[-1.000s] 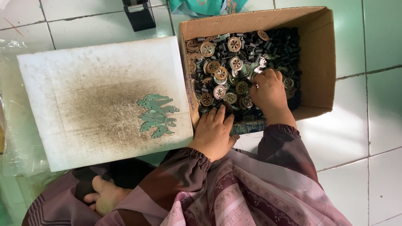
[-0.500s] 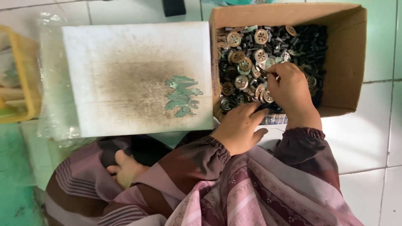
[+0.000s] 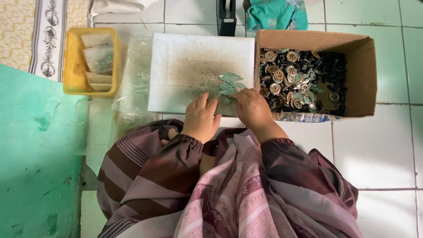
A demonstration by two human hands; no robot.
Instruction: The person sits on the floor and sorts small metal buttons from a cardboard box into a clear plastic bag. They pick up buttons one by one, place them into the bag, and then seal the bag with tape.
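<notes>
You are at the sorting step. Both hands rest on the near edge of the white board [image 3: 194, 61], by the little pile of green-grey metal bits [image 3: 229, 83]. Your right hand [image 3: 253, 110] touches the pile, its fingers curled; I cannot tell if they hold one. Your left hand [image 3: 201, 118] lies flat, fingers spread. Next, I think, you need a careful pinch. The bits look thin, flat and shiny.

View: my single head camera, looking straight down from above.
Range: close; lap near, white board [image 3: 176, 57] and cardboard box [image 3: 363, 79] far, right.
Overlap: none, one view.
</notes>
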